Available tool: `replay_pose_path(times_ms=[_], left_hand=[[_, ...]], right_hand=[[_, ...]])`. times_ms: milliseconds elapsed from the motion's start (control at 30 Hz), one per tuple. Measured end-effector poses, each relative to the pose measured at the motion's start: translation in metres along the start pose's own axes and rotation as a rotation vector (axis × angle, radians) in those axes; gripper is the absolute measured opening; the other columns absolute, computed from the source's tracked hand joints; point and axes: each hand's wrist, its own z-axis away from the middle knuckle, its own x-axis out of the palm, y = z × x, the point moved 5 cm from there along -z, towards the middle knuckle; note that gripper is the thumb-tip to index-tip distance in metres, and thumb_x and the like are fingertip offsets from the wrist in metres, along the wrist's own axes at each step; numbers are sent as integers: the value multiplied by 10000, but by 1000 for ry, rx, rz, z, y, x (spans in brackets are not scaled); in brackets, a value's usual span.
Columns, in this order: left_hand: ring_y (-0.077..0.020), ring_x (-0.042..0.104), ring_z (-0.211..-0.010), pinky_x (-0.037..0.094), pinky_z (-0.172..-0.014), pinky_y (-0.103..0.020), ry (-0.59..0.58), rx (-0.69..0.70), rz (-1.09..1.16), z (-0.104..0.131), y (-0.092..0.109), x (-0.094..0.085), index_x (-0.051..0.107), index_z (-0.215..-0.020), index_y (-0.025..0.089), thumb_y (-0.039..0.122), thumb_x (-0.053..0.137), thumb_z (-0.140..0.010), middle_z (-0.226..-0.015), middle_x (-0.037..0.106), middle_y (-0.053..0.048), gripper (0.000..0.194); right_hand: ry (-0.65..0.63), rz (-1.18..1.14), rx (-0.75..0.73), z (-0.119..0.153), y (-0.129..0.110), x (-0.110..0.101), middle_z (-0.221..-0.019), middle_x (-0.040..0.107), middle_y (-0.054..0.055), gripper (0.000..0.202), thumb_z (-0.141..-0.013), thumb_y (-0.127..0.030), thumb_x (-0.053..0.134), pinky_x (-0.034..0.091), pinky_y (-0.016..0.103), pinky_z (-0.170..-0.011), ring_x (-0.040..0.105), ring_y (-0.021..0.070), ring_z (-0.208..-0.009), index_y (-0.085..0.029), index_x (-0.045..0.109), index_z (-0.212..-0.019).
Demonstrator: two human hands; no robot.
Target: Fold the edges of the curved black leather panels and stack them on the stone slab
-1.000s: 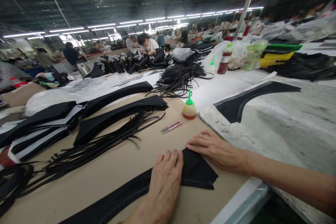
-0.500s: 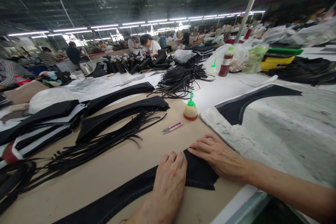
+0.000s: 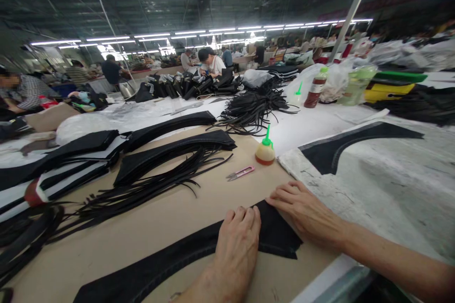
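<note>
A curved black panel of leather-like material [image 3: 185, 248] lies across the tan tabletop, its wide end on the right. My left hand [image 3: 240, 241] presses on it near the wide end, fingers bent and close together. At that end's upper edge, my right hand [image 3: 302, 208] grips the panel with its fingers together; the thumb is hidden. Beyond the hands lie pink-handled thread snips [image 3: 241, 173]. Just behind the snips stands a small squeeze bottle [image 3: 265, 151] with a green spout and amber liquid.
Stacks of curved black panels [image 3: 174, 151] and loose black strips [image 3: 156, 184] lie to the left. On the right, another black panel [image 3: 350, 144] rests on a pale, stained slab [image 3: 387, 189]. A bottle of red liquid [image 3: 315, 89] stands farther back. Co-workers sit across the hall.
The camera has turned slightly left, so everything sits farther right in the picture. Both hands keep nearly the same place on the black panel.
</note>
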Motion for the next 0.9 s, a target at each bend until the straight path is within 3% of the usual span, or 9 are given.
replay_pose_path(times_ms=[133,233,333,400,533,600,733,900], left_hand=[[-258,602,-1021,525,-876,-392,-25,-82,113,4,1,-2,470,-1332,36,36,453,-874,-1125,650,-144,458],[-219,591,-1075,498,-984,-336,-27,-137,187,15,-4,-10,462,-1353,89,78,464,-857,-1221,630,-97,497],[-169,562,-1149,458,-1044,-257,34,-197,389,38,-24,-24,475,-1355,196,104,461,-823,-1350,566,-25,540],[-173,533,-1202,435,-1078,-286,77,-280,446,63,-44,-30,487,-1350,205,64,421,-799,-1383,540,-26,572],[-224,548,-1195,457,-1059,-400,58,-434,233,121,-78,-28,540,-1303,156,17,373,-824,-1314,597,-74,525],[-242,574,-1167,483,-1025,-414,50,-412,121,140,-86,-23,558,-1282,138,65,397,-889,-1291,615,-94,431],[-252,581,-1173,475,-1032,-422,107,-336,12,150,-83,-19,551,-1289,117,224,460,-957,-1306,607,-117,360],[-248,572,-1175,481,-1015,-430,135,-414,47,149,-83,-17,572,-1274,182,241,471,-956,-1295,614,-83,339]], right_hand=[[-23,-15,-28,-4,-10,0,-1141,589,100,544,-821,9,339,401,461,-906,528,254,-1017,-182,560,-1279],[7,-7,-57,2,-14,12,-1180,586,80,659,-763,36,319,444,416,-927,535,229,-1070,-208,526,-1339],[82,81,-90,11,-1,27,-1212,594,60,646,-768,-13,377,476,419,-913,556,248,-1076,-254,539,-1345],[89,128,-122,13,9,36,-1224,600,49,624,-781,-39,407,488,427,-896,563,267,-1077,-280,553,-1339],[63,172,-171,13,11,36,-1210,609,45,621,-787,-25,388,464,455,-892,559,275,-1064,-260,554,-1338],[52,179,-178,11,7,31,-1197,606,49,641,-779,9,359,439,454,-899,554,257,-1050,-238,542,-1342],[-7,163,-186,5,3,24,-1186,589,48,682,-755,60,332,383,442,-938,525,222,-1071,-218,509,-1352],[0,139,-182,-9,-9,12,-1160,583,60,610,-798,60,324,352,438,-924,508,221,-1062,-195,524,-1315]])
